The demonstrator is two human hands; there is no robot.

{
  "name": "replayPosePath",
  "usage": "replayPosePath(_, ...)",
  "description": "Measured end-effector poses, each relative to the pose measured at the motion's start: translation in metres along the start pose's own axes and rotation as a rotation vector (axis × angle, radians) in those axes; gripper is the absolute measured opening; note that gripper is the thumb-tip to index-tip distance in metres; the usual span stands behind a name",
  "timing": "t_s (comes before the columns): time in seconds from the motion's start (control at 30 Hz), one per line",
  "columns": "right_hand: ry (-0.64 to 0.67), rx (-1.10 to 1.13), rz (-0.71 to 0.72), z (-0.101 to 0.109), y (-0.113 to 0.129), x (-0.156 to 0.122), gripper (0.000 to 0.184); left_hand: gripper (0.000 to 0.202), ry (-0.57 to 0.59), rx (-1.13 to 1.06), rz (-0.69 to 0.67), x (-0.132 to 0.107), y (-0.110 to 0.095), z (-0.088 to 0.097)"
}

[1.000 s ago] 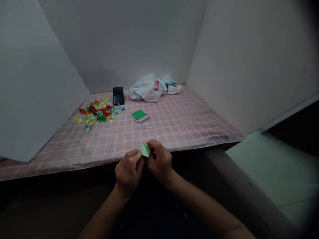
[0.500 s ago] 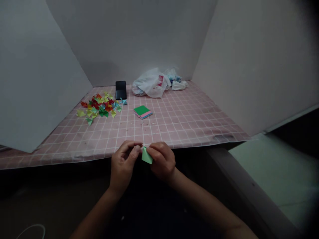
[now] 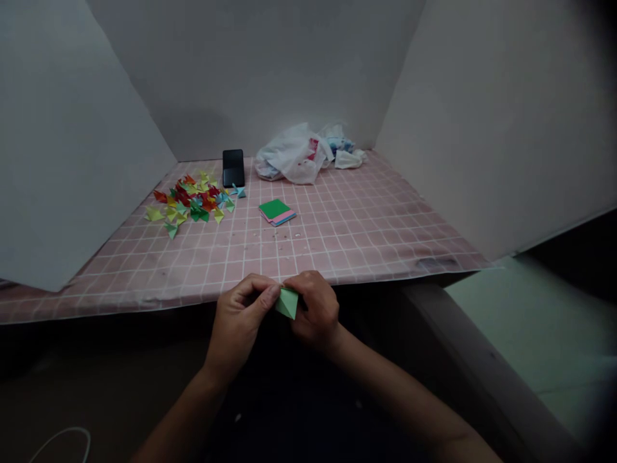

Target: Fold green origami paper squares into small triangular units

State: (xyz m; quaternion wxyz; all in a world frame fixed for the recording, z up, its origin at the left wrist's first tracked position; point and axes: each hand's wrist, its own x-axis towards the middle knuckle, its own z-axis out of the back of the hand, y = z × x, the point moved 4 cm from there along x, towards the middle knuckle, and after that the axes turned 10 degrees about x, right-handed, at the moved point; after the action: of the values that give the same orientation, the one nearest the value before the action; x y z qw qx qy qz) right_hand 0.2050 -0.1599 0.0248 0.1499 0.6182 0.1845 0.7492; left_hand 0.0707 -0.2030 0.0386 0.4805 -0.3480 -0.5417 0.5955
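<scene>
A small light-green folded paper piece (image 3: pixel 288 302) is held just below the front edge of the pink checked table (image 3: pixel 337 231). My left hand (image 3: pixel 241 321) pinches its left side with thumb and fingers closed. My right hand (image 3: pixel 314 312) grips its right side, fingers curled over it. Both hands touch each other around the paper. A pile of several small folded paper triangles (image 3: pixel 193 202) in red, yellow, green and blue lies at the table's far left. A small stack of square paper sheets (image 3: pixel 276 211), green on top, lies mid-table.
A black phone (image 3: pixel 233 168) leans near the back wall. A crumpled white plastic bag (image 3: pixel 296 154) sits at the back. White boards (image 3: pixel 67 141) wall the table on three sides. A white cable (image 3: pixel 62 440) lies on the dark floor at lower left.
My left hand has come back onto the green paper and pinched it; half a second ago its fingers were slightly off it. The view shifted a little.
</scene>
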Motion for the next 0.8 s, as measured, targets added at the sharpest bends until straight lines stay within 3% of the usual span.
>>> replayPosePath(0.23,0.055,0.223,-0.281,-0.001,-0.006,0.001,0.014,0.014,-0.017,-0.042,0.058,0.001,0.006,0.004)
replayPosePath(0.57,0.043,0.207,-0.209,-0.002,-0.008,-0.003,0.021,0.015,0.042,-0.020,0.103,0.002,0.008,0.004)
replayPosePath(0.8,0.078,0.281,-0.257,-0.004,-0.012,-0.004,0.027,0.016,0.045,-0.063,0.116,0.003,0.014,0.005)
